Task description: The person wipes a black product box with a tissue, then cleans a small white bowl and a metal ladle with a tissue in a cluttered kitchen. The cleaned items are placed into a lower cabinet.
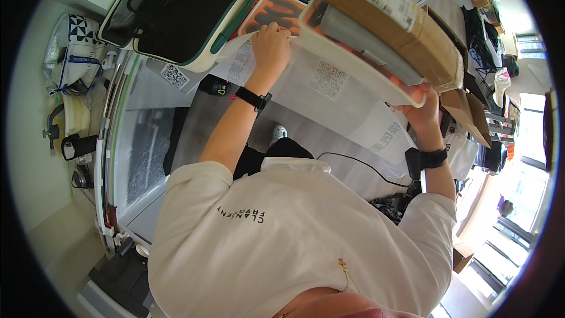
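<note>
My left hand (270, 46) is curled at the upper edge of a translucent plastic sheet (291, 84), beside an orange tray (269, 6) holding dark shapes. Its fingertips are hidden, so its hold is unclear. My right hand (421, 112) grips the near right corner of a white plastic bin (362, 68). Inside the bin are a grey plastic case (366, 44) and some orange items. A taped cardboard box (393, 22) with a shipping label lies above the case. The sheet hangs below the bin and bears a printed code and characters.
An open black-lined case (185, 13) with a green and cream edge stands at upper left. Metal rails (110, 119) run down the left side. Open cardboard cartons (465, 115) stand at right. A black cable (366, 165) and a black plastic bag (390, 207) lie low.
</note>
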Motion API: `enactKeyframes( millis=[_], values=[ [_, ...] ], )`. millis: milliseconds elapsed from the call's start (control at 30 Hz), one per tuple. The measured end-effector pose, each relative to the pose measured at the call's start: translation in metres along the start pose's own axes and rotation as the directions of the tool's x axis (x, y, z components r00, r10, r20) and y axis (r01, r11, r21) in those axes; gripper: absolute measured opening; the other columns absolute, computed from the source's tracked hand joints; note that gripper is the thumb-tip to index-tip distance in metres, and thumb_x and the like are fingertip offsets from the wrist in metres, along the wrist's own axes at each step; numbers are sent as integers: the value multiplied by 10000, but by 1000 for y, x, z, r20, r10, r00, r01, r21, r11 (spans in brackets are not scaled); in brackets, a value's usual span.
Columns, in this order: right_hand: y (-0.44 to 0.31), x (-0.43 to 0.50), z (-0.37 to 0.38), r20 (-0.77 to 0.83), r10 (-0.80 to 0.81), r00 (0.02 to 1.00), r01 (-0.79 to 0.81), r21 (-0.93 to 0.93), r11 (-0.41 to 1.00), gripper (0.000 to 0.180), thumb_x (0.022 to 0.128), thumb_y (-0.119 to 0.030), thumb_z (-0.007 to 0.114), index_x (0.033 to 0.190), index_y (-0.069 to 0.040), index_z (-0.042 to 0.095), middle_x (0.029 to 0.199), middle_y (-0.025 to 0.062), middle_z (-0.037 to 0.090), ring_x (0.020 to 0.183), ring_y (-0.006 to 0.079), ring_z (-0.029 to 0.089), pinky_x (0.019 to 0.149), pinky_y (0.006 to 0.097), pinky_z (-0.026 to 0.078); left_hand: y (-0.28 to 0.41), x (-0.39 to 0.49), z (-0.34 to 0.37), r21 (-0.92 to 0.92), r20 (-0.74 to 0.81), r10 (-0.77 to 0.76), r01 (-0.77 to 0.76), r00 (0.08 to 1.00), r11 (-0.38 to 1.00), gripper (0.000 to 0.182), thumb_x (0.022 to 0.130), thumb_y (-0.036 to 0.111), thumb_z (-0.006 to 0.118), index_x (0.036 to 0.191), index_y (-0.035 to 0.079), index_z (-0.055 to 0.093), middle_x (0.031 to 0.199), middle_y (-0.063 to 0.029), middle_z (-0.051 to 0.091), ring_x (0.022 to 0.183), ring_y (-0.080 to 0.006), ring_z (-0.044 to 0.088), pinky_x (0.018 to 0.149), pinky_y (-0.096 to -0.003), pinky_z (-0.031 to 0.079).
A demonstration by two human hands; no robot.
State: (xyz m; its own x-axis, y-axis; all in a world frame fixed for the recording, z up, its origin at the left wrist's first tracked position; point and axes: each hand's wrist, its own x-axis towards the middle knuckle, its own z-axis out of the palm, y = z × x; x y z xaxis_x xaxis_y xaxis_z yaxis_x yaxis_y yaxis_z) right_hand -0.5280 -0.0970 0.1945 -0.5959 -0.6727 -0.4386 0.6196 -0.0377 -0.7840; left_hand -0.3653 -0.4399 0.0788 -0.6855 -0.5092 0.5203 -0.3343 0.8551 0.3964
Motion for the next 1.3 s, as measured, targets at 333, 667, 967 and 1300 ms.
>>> enactKeyframes(
  millis=[333, 667, 967, 1300],
  values=[
    [51, 33, -27, -81, 30, 996, -31, -10, 999, 484, 974, -315, 543, 1374, -49, 477, 1300, 134, 603, 1092, 309, 663, 724, 453, 597, -21, -1, -20, -314, 191, -53, 112, 980, 943, 393, 857, -8, 584, 1240, 55, 517, 1000, -159, 688, 955, -376, 647, 796, -462, 509],
    [59, 98, -16, 39, 88, 995, -87, -36, 996, 552, 1001, -451, 489, 1374, -45, 471, 1316, 126, 593, 1139, 296, 644, 875, 447, 580, -9, -12, -36, -365, 235, -67, 152, 970, 918, 498, 847, -62, 532, 1324, -1, 402, 1203, -270, 591, 1123, -445, 569, 926, -474, 487],
    [63, 109, -31, 233, -69, 970, 155, -373, 915, 529, 1015, -416, 512, 1412, -72, 463, 1377, 57, 540, 1242, 201, 540, 1030, 372, 459, 5, -44, -29, -391, 23, -97, 98, 995, 915, 590, 791, -92, 537, 1350, -51, 354, 1349, -276, 421, 1225, -470, 471, 983, -467, 464],
    [45, 77, -32, 204, 211, 956, -219, 16, 976, 546, 1027, -422, 405, 1403, -30, 462, 1420, 174, 518, 1295, 328, 507, 1099, 438, 373, -16, -130, -67, -450, 52, -60, 77, 997, 890, 503, 784, -80, 562, 1262, 15, 441, 1274, -234, 447, 1137, -422, 512, 933, -425, 477]
  ],
)
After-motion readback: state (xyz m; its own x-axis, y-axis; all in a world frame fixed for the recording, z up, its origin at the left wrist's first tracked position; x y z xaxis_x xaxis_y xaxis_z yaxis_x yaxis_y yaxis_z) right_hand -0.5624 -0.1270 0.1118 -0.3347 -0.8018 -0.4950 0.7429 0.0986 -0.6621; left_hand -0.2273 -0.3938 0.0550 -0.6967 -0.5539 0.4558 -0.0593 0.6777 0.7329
